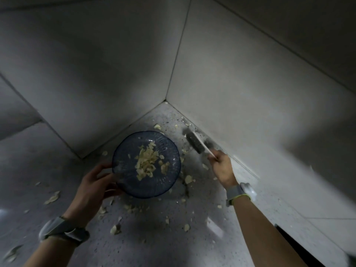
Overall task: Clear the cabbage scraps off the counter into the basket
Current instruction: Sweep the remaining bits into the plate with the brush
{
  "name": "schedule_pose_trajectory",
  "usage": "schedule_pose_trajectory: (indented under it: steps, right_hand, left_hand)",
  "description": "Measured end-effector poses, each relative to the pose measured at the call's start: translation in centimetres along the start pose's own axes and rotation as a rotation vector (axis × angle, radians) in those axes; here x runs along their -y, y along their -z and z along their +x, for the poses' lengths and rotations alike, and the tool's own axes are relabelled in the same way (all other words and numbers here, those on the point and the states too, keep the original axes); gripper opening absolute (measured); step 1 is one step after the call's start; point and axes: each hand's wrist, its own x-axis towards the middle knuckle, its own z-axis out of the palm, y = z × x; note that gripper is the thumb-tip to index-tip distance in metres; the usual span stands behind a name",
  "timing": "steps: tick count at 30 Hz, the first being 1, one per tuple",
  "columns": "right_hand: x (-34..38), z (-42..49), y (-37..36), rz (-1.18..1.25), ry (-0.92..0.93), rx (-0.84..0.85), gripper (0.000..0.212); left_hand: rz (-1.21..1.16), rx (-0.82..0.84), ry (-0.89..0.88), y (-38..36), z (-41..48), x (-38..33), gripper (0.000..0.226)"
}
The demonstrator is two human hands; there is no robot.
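Observation:
A round blue glass plate [123, 151] is held just above the speckled counter [154, 243], with a heap of pale cabbage scraps [146, 163] in its middle. My left hand [94, 187] grips the plate's near-left rim. My right hand [222, 168] is closed on the white handle of a dark-bristled brush [195, 142], which lies blurred against the right wall. Loose cabbage scraps [188, 179] lie scattered on the counter around the plate and toward the corner. No basket is in view.
Grey tiled walls [115, 78] meet in a corner just behind the plate and hem in the counter on the left and right. More scraps [52, 197] lie on the counter at the left. Both wrists wear bands.

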Motion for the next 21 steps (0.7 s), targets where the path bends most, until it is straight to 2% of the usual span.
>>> schedule_pose_trajectory:
  steps: [3,5,8,14,16,19,21]
  right_hand:
    - [-0.7,0.3,0.0,-0.102,-0.060,-0.157,0.026]
    - [-1.1,0.7,-0.3,-0.165,-0.091,-0.176,0.027]
    - [-0.4,1.8,-1.1,-0.239,-0.049,-0.046,0.028]
    - [2.3,3.7,-1.6,-0.207,0.232,0.295,0.033]
    - [2.9,4.0,-1.9,-0.206,0.233,0.203,0.034]
    - [3.9,4.9,-2.5,-0.219,0.122,-0.054,0.051]
    - [4.6,5.7,-2.9,-0.275,0.072,-0.059,0.050]
  left_hand:
    - [-0.015,-0.023,0.003,0.4,0.7,0.0,0.027]
    - [-0.012,-0.030,0.008,0.7,1.3,0.1,0.028]
    - [-0.017,-0.045,0.010,1.2,2.3,0.0,0.029]
    - [-0.015,-0.089,0.008,2.1,3.2,-0.3,0.029]
    - [-0.030,-0.102,-0.002,2.4,3.3,-0.6,0.027]
    - [-0.040,-0.111,-0.010,2.7,3.1,-1.1,0.027]
    - [-0.034,-0.105,-0.018,2.7,2.9,-1.3,0.027]
